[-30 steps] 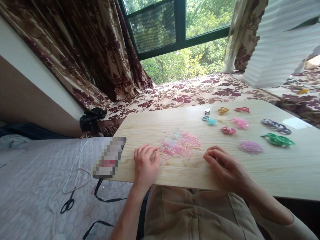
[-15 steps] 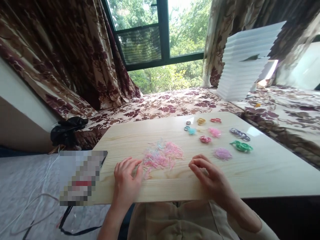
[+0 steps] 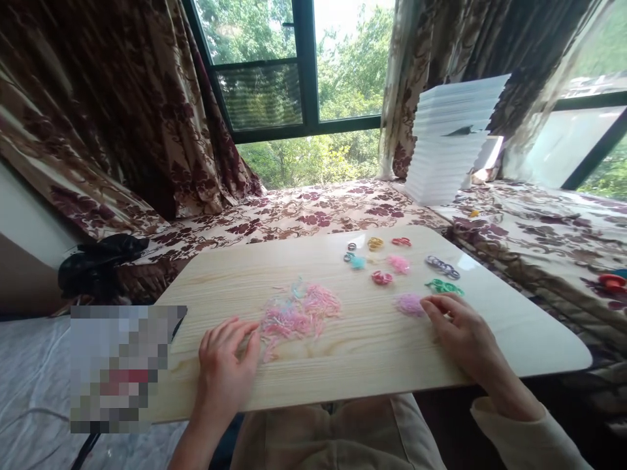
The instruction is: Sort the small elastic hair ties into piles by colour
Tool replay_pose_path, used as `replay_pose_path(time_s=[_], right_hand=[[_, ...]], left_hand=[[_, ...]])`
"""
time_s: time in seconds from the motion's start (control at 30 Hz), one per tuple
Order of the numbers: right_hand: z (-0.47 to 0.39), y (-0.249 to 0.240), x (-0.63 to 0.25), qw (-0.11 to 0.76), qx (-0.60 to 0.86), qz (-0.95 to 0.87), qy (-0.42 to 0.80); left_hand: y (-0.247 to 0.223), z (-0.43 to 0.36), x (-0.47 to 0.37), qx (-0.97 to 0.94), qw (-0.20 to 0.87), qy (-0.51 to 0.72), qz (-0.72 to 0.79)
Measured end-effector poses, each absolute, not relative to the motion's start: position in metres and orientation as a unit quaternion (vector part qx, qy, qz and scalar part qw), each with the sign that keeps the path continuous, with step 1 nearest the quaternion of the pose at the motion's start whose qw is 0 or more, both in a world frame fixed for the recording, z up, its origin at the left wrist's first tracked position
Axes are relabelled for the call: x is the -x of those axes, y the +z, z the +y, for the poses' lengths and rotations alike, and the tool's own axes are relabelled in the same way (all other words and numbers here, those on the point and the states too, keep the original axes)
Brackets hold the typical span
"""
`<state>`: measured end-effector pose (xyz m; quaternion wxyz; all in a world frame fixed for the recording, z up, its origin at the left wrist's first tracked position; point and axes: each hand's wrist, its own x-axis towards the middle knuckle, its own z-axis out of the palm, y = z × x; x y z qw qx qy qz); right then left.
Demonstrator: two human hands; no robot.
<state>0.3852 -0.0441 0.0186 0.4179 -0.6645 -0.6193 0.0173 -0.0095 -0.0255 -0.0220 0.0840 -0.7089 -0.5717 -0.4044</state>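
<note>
A loose mixed pile of thin pink and pale blue strands (image 3: 298, 313) lies mid-left on the light wooden table (image 3: 353, 365). My left hand (image 3: 225, 359) rests on the tabletop at the pile's left edge, fingers loosely bent and apart, holding nothing I can see. A small heap of purple strands (image 3: 407, 305) lies farther right. Against its right side is my right hand (image 3: 463, 336), thumb and fingertips pinched together; what is between them, if anything, is too small to make out. Green bands (image 3: 445, 286) lie just behind this hand.
Beyond sit pink strands (image 3: 398, 264), blue strands (image 3: 357, 262), red-pink bands (image 3: 381, 278), dark purple bands (image 3: 441, 267), yellow bands (image 3: 375, 243) and red bands (image 3: 401, 241). A white ridged stack (image 3: 443, 143) stands on the flowered ledge. A black bag (image 3: 98, 264) is at left.
My right hand has moved right, from beside the mixed pile to the purple heap. My left hand stays by the mixed pile. The view has turned slightly right.
</note>
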Motion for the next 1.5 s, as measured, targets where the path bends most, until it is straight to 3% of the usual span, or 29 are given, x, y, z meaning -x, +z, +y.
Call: replay_pose_path(time_s=[1.23, 1.5], right_hand=[[-0.05, 0.021, -0.379, 0.439, 0.695, -0.569, 0.02], [-0.068, 0.012, -0.317, 0.444, 0.555, -0.704, -0.004]], left_hand=[[-0.022, -0.025, 0.011, 0.717, 0.102, -0.407, -0.557], [-0.011, -0.029, 0.001, 0.701, 0.073, -0.405, -0.583]])
